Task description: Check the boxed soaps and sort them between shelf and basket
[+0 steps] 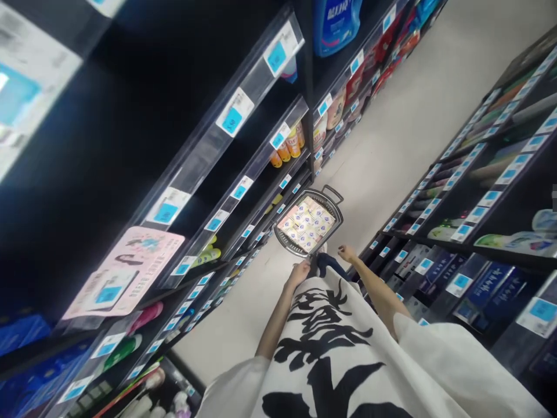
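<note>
My left hand is closed at the near end of a dark shopping basket, seemingly round its handle, most of which is hidden. Inside the basket lie several pale yellow packs with small blue-purple marks, and some pink shows at the left side. At the far end a grey loop handle sticks out. My right hand hangs to the right of the basket, apart from it, fingers curled, with nothing visible in them.
Dark shelves with blue-and-white price tags run along the left, bearing orange bottles and a blue bottle. A pink sign juts from one edge. On the right stand shelves with boxes. Between them runs a pale floor.
</note>
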Action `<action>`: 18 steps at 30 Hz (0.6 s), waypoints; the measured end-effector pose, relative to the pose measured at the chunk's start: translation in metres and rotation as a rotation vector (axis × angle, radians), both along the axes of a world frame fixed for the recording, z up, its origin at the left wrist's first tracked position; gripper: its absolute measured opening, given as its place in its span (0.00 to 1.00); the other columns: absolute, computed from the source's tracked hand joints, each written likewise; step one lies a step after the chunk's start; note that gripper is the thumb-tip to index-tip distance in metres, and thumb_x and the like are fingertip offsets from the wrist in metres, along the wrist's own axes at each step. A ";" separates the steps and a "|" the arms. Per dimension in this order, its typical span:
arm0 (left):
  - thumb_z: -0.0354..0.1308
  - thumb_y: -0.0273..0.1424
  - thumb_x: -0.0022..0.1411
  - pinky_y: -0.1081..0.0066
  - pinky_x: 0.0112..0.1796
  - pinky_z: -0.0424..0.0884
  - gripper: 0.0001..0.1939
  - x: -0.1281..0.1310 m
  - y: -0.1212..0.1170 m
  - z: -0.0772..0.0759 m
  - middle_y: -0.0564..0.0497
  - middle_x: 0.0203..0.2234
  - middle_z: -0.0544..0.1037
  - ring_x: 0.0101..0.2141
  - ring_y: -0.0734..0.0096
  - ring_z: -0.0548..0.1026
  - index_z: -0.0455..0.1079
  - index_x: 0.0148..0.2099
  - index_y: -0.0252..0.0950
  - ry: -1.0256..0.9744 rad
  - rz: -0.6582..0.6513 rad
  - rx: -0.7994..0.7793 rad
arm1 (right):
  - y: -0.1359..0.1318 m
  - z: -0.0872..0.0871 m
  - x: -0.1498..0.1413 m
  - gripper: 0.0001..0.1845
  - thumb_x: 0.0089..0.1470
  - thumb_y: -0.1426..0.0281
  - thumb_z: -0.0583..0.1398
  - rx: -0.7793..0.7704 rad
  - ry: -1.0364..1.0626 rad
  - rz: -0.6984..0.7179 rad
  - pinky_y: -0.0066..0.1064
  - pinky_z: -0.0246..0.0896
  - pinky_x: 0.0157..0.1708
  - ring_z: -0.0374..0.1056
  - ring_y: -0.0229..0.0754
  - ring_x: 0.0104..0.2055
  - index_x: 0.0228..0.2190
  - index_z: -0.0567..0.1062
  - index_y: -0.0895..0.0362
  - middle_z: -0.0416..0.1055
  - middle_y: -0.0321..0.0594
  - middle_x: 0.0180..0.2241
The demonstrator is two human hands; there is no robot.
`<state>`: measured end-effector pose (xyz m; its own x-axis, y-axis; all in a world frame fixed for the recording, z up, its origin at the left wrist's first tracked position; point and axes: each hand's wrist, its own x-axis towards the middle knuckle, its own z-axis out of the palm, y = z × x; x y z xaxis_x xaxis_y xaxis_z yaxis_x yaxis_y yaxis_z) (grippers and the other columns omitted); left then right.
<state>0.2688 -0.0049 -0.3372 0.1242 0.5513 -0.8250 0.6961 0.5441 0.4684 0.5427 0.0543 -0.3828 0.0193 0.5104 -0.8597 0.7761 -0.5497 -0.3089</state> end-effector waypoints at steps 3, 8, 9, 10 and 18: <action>0.53 0.25 0.69 0.70 0.54 0.71 0.19 0.016 -0.001 -0.008 0.45 0.47 0.84 0.47 0.65 0.80 0.75 0.58 0.34 -0.029 -0.052 -0.024 | 0.022 -0.017 0.013 0.20 0.64 0.69 0.62 0.031 -0.016 -0.035 0.41 0.67 0.58 0.75 0.49 0.54 0.56 0.73 0.63 0.79 0.52 0.52; 0.53 0.25 0.69 0.72 0.50 0.71 0.18 0.025 -0.022 -0.022 0.46 0.43 0.85 0.45 0.65 0.80 0.76 0.57 0.32 -0.068 -0.139 -0.122 | 0.045 -0.053 0.022 0.31 0.59 0.72 0.64 0.028 -0.021 -0.076 0.38 0.64 0.60 0.73 0.52 0.58 0.62 0.66 0.66 0.75 0.59 0.59; 0.53 0.24 0.69 0.72 0.49 0.71 0.18 0.025 -0.028 -0.025 0.46 0.43 0.85 0.45 0.65 0.80 0.76 0.57 0.32 -0.067 -0.151 -0.142 | 0.047 -0.061 0.021 0.33 0.58 0.72 0.65 0.024 -0.019 -0.081 0.39 0.64 0.61 0.72 0.53 0.59 0.62 0.66 0.67 0.74 0.59 0.59; 0.53 0.24 0.69 0.71 0.49 0.71 0.17 0.025 -0.033 -0.028 0.46 0.42 0.85 0.44 0.64 0.80 0.76 0.57 0.31 -0.063 -0.162 -0.161 | 0.049 -0.069 0.020 0.34 0.57 0.72 0.66 0.023 -0.017 -0.086 0.39 0.63 0.61 0.72 0.54 0.60 0.62 0.66 0.66 0.74 0.59 0.59; 0.51 0.24 0.71 0.66 0.54 0.69 0.15 0.029 -0.060 -0.056 0.44 0.47 0.83 0.52 0.60 0.77 0.76 0.52 0.38 0.091 -0.143 -0.174 | 0.072 -0.163 -0.002 0.36 0.57 0.70 0.64 0.114 -0.036 -0.110 0.44 0.57 0.67 0.64 0.54 0.67 0.64 0.63 0.63 0.66 0.56 0.66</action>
<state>0.2982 -0.0648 -0.3929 0.1117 0.3823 -0.9173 0.8067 0.5042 0.3084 0.5402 0.1267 -0.5460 0.1100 0.5975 -0.7943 0.7247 -0.5952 -0.3473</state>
